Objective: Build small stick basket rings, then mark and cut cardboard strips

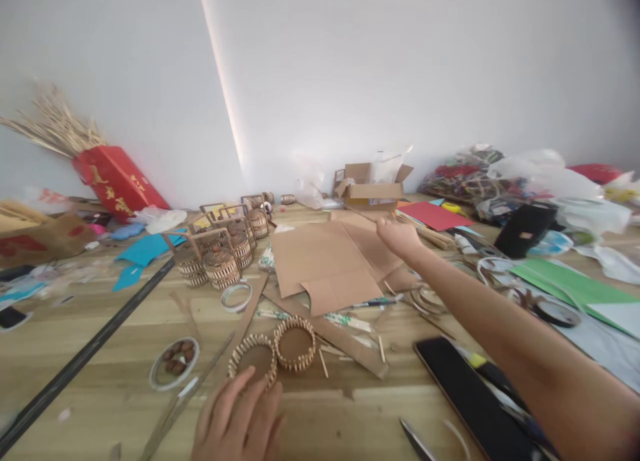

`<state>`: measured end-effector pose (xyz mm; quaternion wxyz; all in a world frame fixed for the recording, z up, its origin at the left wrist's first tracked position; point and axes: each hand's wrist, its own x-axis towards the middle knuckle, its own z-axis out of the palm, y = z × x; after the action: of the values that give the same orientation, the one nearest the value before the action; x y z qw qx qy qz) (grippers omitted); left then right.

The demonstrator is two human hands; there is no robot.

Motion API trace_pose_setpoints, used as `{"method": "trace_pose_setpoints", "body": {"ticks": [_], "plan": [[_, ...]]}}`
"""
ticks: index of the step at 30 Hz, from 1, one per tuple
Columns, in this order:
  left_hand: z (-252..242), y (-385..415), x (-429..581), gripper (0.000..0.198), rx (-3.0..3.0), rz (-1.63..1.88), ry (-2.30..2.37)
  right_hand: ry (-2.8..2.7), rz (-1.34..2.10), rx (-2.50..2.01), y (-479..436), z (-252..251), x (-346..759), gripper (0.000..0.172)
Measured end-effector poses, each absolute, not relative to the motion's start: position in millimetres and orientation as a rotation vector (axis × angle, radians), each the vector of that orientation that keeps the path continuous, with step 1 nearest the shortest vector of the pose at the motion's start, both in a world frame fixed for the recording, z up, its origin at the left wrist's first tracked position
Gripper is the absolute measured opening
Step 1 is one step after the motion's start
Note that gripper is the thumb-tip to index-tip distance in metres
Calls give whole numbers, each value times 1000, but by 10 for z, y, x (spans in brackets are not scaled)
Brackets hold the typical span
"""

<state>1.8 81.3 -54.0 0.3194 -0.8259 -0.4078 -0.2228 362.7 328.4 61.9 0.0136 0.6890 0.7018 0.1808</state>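
Observation:
My left hand [237, 417] lies flat on the wooden table at the bottom, fingers stretched toward a small round basket of sticks [254, 359]. A second round stick basket [295, 343] sits beside it. My right arm reaches far across the table. My right hand [399, 237] rests on the far edge of a flattened brown cardboard sheet [325, 261]; its fingers are curled over the cardboard, though motion blur hides how firmly they hold it.
Several finished small woven baskets with handles [223, 257] stand behind. A black phone [467, 397] lies at right, scissors [417, 441] near the front edge. An open cardboard box [373, 187], red paper [435, 215], green paper [570, 284], plastic bags [530, 174] and tape rolls [237, 295] crowd the table.

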Motion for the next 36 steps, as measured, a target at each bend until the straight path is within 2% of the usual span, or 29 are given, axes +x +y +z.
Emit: {"method": "trace_pose_setpoints", "body": {"ticks": [3,7,9,10,12,13,16,20,24,30,33,36], "plan": [[-275,505,7,34,-2223,-649,-1086,2224,649,2139,2626,1026,3605,32],[97,63,-71,58,-2165,-805,-1178,2452,509,1872,1436,1276,3572,26],[259,-126,-106,70,-2132,-840,-1146,2855,99,1532,871,1211,3557,27],[321,-203,-112,74,-2093,-872,-1149,2917,-231,1402,630,1129,3546,25],[388,-317,-93,68,-2165,-842,-1146,2833,-756,1217,255,886,3510,19],[387,-352,-71,65,-2265,-776,-1157,2775,-915,1146,119,736,3488,17],[258,-379,12,54,-2710,-412,-1271,2701,-1105,1115,-125,263,3445,17],[5,-285,115,14,-3051,241,-1775,2579,-1248,1156,-231,-186,3518,17],[-131,-58,199,5,-3135,285,-1950,2436,-1248,1160,-151,-308,3682,29],[-183,538,359,11,-2998,90,-1826,2511,-934,1376,383,-141,3911,22],[-150,821,460,12,-2925,52,-1780,2555,-795,1462,648,-40,3958,34],[-89,1022,538,13,-2839,6,-1725,2590,-647,1545,833,44,3947,36]]}}
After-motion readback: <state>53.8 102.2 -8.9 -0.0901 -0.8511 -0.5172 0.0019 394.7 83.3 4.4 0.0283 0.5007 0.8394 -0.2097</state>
